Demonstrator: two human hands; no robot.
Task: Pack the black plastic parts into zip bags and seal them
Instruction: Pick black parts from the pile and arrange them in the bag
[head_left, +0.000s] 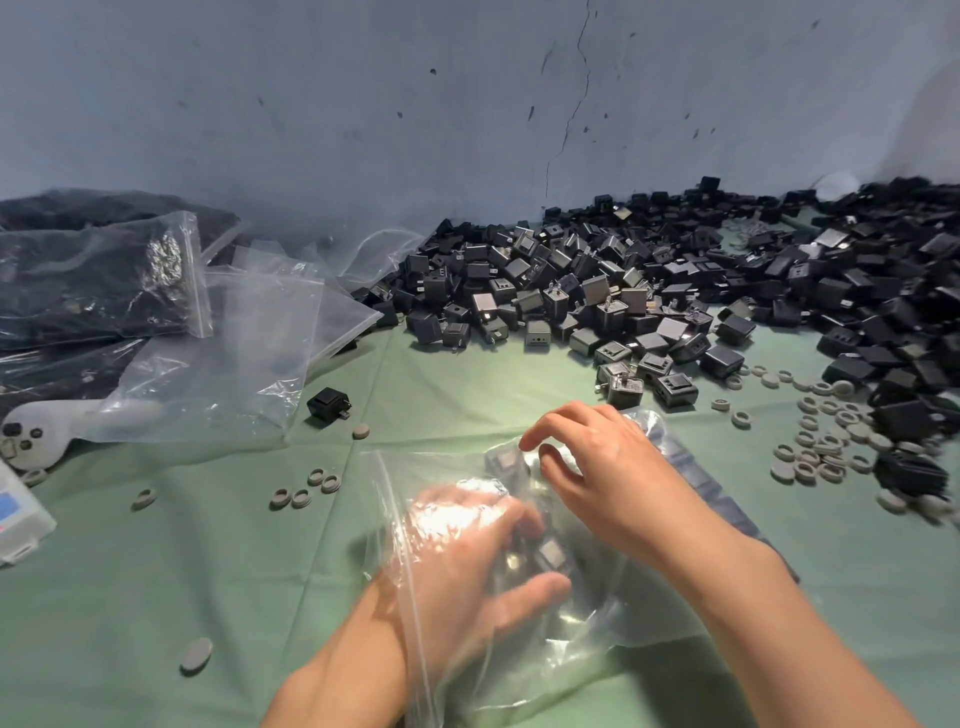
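- watching from my station, nearest first: the zip bag (467, 649) lies crumpled on the green cloth (182, 582) at lower centre of the frame, its zip strip running down its left side.
- the left hand (467, 561) is inside that bag and shows through the glossy film. its fingers and thumb curl round the bagged parts (550, 555), a small dark cluster near the bag's middle. blur softens the detail here.
- the right hand (613, 478) reaches in from the lower right and sits on top of the bag, outside the film. its fingers are bent, tips down beside one more part that shows through the plastic. i cannot tell whether it pinches the film or only rests on it.
- a lone grey disc (196, 656) lies on the cloth at lower left.
- a few grey rings (306, 493) sit left of the bag, well apart from it.
- many more scattered rings (821, 452) cover the cloth at the right of the frame.
- a single black part (328, 405) stands alone left of centre, just beside the empty clear bags (234, 353).
- those empty bags lie loosely piled at centre left, partly over a pale grey object (26, 436) i cannot identify.
- a white box (21, 514) is cut off by the left edge.
- the heap of black parts (597, 291) spreads from centre to the right edge, against the wall. metal prongs show on many of them.
- filled bags (78, 291) with dark contents are stacked at upper left.
- the blue-grey wall (311, 104) fills the top of the frame, with a thin crack right of centre.
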